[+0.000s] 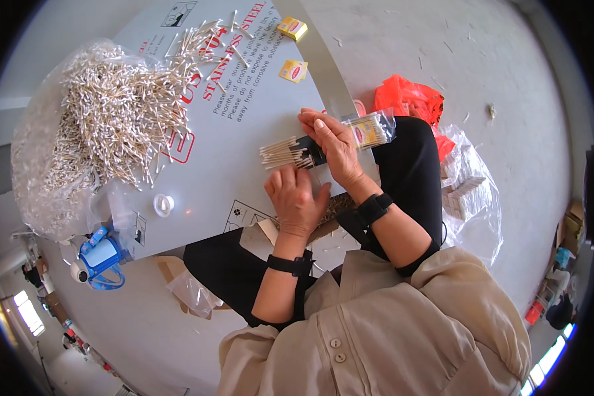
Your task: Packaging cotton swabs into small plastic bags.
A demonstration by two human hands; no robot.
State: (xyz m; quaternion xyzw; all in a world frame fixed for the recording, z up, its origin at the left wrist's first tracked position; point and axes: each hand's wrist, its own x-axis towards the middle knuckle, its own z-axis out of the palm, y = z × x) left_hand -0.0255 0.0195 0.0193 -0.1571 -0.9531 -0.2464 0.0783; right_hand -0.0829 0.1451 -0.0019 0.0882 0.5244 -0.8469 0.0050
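A loose row of cotton swabs (284, 155) lies on the sheet-covered table, partly on a black flat piece (312, 150). My left hand (294, 198) is at the near side of these swabs, fingers bent and thumb held apart; its fingertips are partly hidden. Over the black piece is my right hand (336, 152), its fingers and thumb drawn together; whatever they hold is hidden. Right beside that hand, a clear packet of cotton swabs (371, 131) with a yellow label sits at the table's edge, above my knee.
A large clear bag (36, 158) spills a heap of swabs (119, 105) at left. Two small yellow packs (292, 28) (294, 70) lie at the far edge. A small white cup (163, 204) and a blue bottle (101, 257) stand near. Red (412, 96) and clear bags (472, 191) are at right.
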